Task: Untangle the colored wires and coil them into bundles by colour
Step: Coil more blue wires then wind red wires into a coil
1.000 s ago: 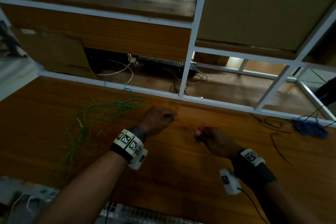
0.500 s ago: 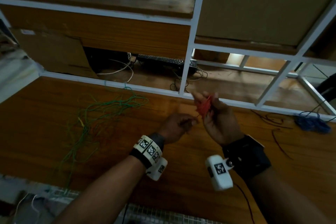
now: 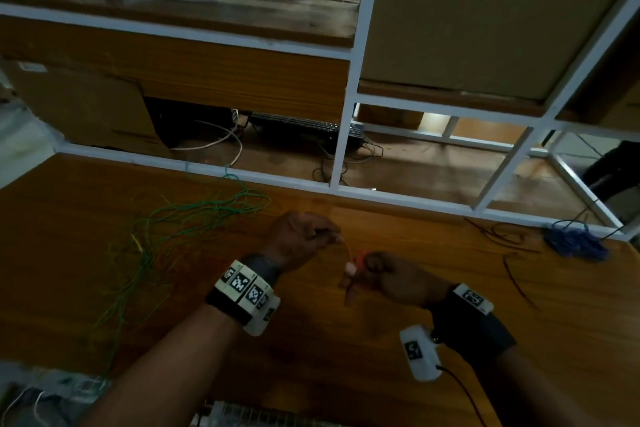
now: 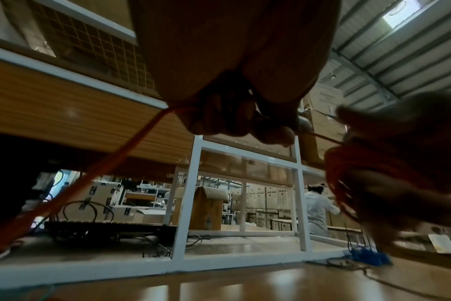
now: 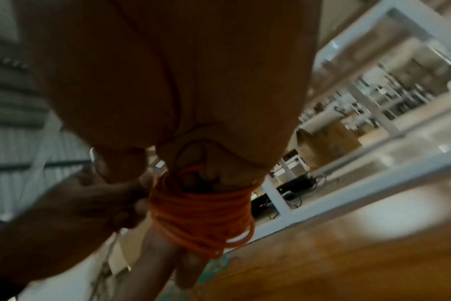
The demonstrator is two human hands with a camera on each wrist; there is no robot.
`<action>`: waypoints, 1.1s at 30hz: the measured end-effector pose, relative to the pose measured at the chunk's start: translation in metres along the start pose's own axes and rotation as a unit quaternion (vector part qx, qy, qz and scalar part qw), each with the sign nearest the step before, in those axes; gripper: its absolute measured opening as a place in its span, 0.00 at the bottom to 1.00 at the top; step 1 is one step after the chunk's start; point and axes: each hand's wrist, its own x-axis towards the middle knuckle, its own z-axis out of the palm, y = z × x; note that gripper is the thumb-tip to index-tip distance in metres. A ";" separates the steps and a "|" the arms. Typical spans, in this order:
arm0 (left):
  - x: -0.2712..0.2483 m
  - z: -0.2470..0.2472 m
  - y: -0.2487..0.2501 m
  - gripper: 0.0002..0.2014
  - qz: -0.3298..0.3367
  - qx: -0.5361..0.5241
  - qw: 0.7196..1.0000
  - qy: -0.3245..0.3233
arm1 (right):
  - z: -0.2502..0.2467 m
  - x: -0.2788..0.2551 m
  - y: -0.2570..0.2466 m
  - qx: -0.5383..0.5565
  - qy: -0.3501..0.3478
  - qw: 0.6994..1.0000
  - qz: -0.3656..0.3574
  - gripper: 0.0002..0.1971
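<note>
An orange wire coil (image 5: 201, 211) is wound round the fingers of my right hand (image 3: 356, 274), which holds it low over the wooden table (image 3: 311, 357); only a speck of the coil (image 3: 360, 258) shows in the head view. My left hand (image 3: 332, 236), just up and left of the right, pinches the loose orange wire (image 4: 142, 142), and a short taut stretch runs to the coil (image 4: 348, 173). Tangled green wires (image 3: 166, 229) lie at the table's left. A blue bundle (image 3: 575, 244) sits at the far right edge.
Dark thin wires (image 3: 502, 236) lie loose on the table right of my hands. A white metal frame (image 3: 339, 135) borders the table's far edge, with a black keyboard (image 3: 301, 125) and cables behind it. A person in white (image 4: 317, 207) stands far off.
My right hand has dropped from beside the frame and rolled palm down with the coil. My left hand has moved up and to the left, drawing the wire along.
</note>
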 end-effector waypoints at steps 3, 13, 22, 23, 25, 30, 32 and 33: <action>-0.002 -0.002 0.011 0.03 -0.051 -0.154 0.987 0.001 | 0.002 -0.007 -0.011 0.192 -0.063 0.975 -0.092 0.17; -0.018 0.064 0.029 0.11 -0.098 -0.167 0.976 -0.100 | -0.004 0.010 -0.044 0.555 0.226 0.784 -0.162 0.14; -0.021 0.016 0.020 0.09 0.064 0.169 0.977 -0.110 | 0.002 0.004 0.023 -0.058 0.097 0.993 0.037 0.31; -0.021 0.014 0.018 0.08 0.081 0.164 0.978 -0.101 | 0.007 0.002 0.023 -0.077 0.034 0.995 0.049 0.29; -0.020 0.012 0.015 0.07 0.096 0.128 0.984 -0.082 | 0.012 -0.002 0.019 -0.056 -0.061 0.996 0.043 0.19; -0.013 0.005 0.023 0.09 -0.008 -0.165 0.976 -0.142 | 0.005 -0.015 0.000 0.150 -0.127 0.980 -0.039 0.10; -0.014 0.008 0.024 0.11 -0.023 -0.268 0.949 -0.162 | 0.002 -0.017 -0.006 0.249 -0.136 0.955 -0.085 0.04; -0.016 0.012 0.025 0.12 -0.028 -0.310 0.936 -0.162 | 0.000 -0.017 -0.009 0.286 -0.133 0.944 -0.094 0.05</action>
